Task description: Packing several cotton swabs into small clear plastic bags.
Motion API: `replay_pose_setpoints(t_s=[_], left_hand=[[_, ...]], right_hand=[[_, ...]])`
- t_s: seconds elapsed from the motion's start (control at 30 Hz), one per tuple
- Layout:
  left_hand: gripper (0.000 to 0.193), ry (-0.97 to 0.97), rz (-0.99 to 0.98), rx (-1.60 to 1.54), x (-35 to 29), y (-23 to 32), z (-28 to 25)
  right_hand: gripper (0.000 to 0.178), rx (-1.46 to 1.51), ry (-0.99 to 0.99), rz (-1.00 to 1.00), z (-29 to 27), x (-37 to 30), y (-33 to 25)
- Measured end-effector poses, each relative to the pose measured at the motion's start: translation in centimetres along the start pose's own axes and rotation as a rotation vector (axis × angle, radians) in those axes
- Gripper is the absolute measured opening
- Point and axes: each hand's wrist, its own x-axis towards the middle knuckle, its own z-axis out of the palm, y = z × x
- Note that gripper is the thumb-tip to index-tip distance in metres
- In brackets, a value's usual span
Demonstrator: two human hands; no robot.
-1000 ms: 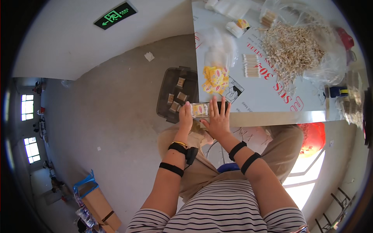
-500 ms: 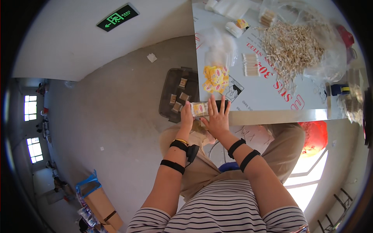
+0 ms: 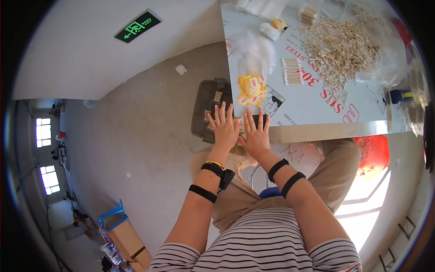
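A small clear packet of cotton swabs (image 3: 241, 125) lies at the table's near left corner, partly hidden under my hands. My left hand (image 3: 224, 131) is laid over its left end, fingers stretched out and spread. Over the other end, my right hand (image 3: 256, 137) also lies flat with its fingers apart, next to a black patch at the table edge. Just beyond, yellow and white printed labels (image 3: 252, 89) are heaped on the table. To their right a row of cotton swabs (image 3: 292, 71) is laid side by side.
A dark plastic bin (image 3: 196, 111) holding several swab packets stands left of the table (image 3: 317, 119). A large pile of loose swabs (image 3: 342, 52) spills from a clear bag. Clear plastic sleeves (image 3: 258, 52) lie behind the labels. A red bag (image 3: 372, 154) is below, cardboard boxes (image 3: 127, 238) lower left.
My left hand has gone from gripping the packet's left end to lying flat over it, fingers spread, hiding the label. My right hand stays nearly in place. The view has shifted slightly.
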Motion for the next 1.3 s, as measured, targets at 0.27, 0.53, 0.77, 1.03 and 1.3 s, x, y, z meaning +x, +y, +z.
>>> replay_pose_setpoints(t_s=[0.27,0.53,0.77,1.03,1.3], left_hand=[[0.06,0.103,-0.204,-0.127,0.5,0.0,1.0],[0.055,-0.048,-0.879,-1.108,-0.8,-6.5,4.9],[0.055,0.054,-0.718,-1.06,-0.7,-4.0,4.9],[0.052,0.042,-0.693,-1.191,-0.8,-4.5,4.9],[0.058,0.004,-0.599,-1.084,-0.3,-4.2,4.7]], right_hand=[[0.094,-0.036,-0.006,0.027,0.3,0.0,0.7],[0.092,-0.062,0.0,0.023,-0.1,0.1,0.1],[0.093,-0.045,-0.012,0.032,0.2,0.0,0.2],[0.092,-0.045,-0.003,0.023,0.1,0.1,0.2],[0.094,-0.059,0.014,0.022,0.3,0.1,0.1]])
